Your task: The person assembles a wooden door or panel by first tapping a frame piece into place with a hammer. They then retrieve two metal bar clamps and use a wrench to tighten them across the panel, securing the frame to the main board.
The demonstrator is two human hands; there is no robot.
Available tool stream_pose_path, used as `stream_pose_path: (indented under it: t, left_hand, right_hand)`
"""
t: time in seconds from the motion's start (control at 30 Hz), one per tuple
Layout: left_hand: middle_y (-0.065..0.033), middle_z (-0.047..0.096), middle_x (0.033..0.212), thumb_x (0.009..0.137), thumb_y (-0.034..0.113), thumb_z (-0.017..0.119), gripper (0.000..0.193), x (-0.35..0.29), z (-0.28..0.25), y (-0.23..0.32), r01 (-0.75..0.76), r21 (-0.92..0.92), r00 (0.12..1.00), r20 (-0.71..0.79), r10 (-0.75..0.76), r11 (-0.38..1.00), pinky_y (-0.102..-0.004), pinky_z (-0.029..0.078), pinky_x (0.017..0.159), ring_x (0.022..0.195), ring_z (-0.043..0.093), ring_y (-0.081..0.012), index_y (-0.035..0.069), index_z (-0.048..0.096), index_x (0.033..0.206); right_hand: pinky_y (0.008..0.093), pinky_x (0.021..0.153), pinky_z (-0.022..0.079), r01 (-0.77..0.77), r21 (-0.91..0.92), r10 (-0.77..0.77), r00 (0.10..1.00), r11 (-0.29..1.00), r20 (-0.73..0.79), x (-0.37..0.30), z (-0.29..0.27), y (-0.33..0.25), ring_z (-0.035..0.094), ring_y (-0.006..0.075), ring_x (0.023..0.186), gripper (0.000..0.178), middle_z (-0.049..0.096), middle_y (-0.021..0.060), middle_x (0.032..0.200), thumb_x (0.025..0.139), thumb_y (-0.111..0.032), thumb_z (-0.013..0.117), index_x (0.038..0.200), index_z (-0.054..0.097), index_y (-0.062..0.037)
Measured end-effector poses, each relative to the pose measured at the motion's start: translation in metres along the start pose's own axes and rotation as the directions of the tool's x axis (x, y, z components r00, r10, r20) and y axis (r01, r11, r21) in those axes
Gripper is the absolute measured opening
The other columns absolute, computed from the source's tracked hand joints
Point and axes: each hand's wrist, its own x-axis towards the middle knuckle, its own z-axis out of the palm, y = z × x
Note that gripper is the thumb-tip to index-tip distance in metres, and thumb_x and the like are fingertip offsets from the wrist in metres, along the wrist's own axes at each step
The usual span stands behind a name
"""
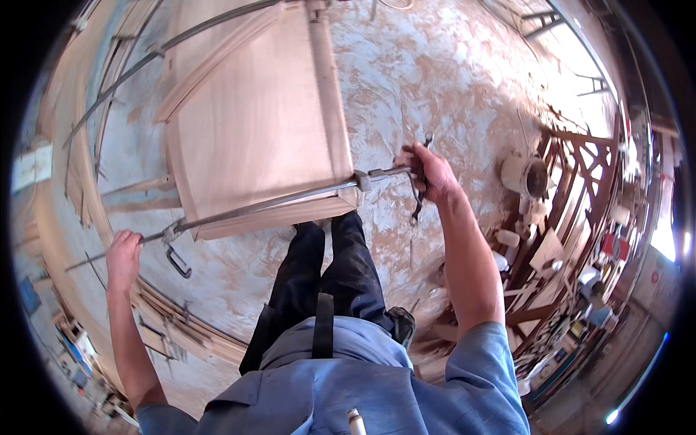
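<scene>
A long metal bar clamp point(272, 205) lies across the near end of a pale wooden panel point(254, 119) with a raised frame. Its screw-end jaw point(364, 180) sits at the panel's right corner, and its other jaw point(172, 232) is by the left corner. My left hand point(125, 254) is closed round the bar's left part, beyond that jaw. My right hand point(433, 172), at the screw end, is closed on a dark, slim tool that looks like a wrench point(416, 212), its ends sticking out above and below my fingers.
A second bar clamp point(199, 27) crosses the panel's far part. A black C-shaped clamp point(178, 262) hangs by the left jaw. Wood strips point(192, 319) lie at lower left. A white bucket point(523, 176) and heaped wood offcuts point(573, 203) stand at right, on a dusty, stained floor point(428, 80).
</scene>
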Motion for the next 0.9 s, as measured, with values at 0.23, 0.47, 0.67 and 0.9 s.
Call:
stream_pose_path:
  t: [0.23, 0.47, 0.67, 0.9]
  left_hand:
    - [-0.0116, 0.057, 0.086, 0.072, -0.005, 0.065, 0.019, -0.003, -0.002, 0.005, 0.03, -0.017, 0.999, 0.027, -0.03, 0.999, -0.0387, 0.047, 0.074, 0.086, 0.057, -0.0306, 0.001, 0.06, 0.09]
    - [-0.0122, 0.058, 0.086, 0.073, -0.006, 0.065, 0.019, 0.006, -0.004, 0.008, 0.048, -0.022, 0.998, 0.05, -0.047, 0.999, -0.0395, 0.047, 0.075, 0.086, 0.058, -0.0317, 0.0, 0.06, 0.091]
    - [-0.0123, 0.058, 0.085, 0.073, -0.005, 0.065, 0.018, -0.002, -0.005, 0.011, 0.055, 0.01, 0.998, 0.039, -0.055, 0.998, -0.0401, 0.047, 0.074, 0.085, 0.058, -0.0319, 0.0, 0.061, 0.09]
    - [-0.0121, 0.058, 0.085, 0.073, -0.002, 0.066, 0.017, 0.004, -0.003, 0.011, 0.042, 0.003, 0.999, 0.02, -0.042, 0.999, -0.04, 0.048, 0.073, 0.086, 0.057, -0.0315, 0.001, 0.061, 0.089]
  right_hand:
    - [0.0253, 0.038, 0.033, -0.154, -0.359, 0.116, 0.985, 0.92, -0.124, -0.072, 0.018, -0.046, 0.046, 0.0091, 0.043, 0.043, 0.065, 0.0071, 0.065, 0.094, -0.042, 0.052, 0.101, 0.064, -0.001]
    - [0.0215, 0.04, 0.031, -0.039, 0.19, 0.017, 0.993, 0.981, 0.118, 0.005, -0.001, 0.006, 0.068, 0.0153, 0.089, 0.041, 0.07, 0.012, 0.105, 0.1, -0.039, 0.041, 0.109, 0.059, -0.0038]
    - [0.0215, 0.039, 0.036, 0.092, 0.074, -0.109, 0.954, 0.993, 0.279, -0.043, -0.029, -0.023, 0.071, 0.0218, 0.083, 0.038, 0.069, 0.0205, 0.102, 0.103, -0.035, 0.037, 0.11, 0.052, -0.0006]
    - [0.0217, 0.041, 0.035, -0.038, 0.126, 0.013, 0.981, 0.991, 0.192, -0.021, -0.008, 0.01, 0.068, 0.0189, 0.094, 0.055, 0.065, 0.0191, 0.115, 0.102, -0.038, 0.039, 0.144, 0.03, -0.0042]
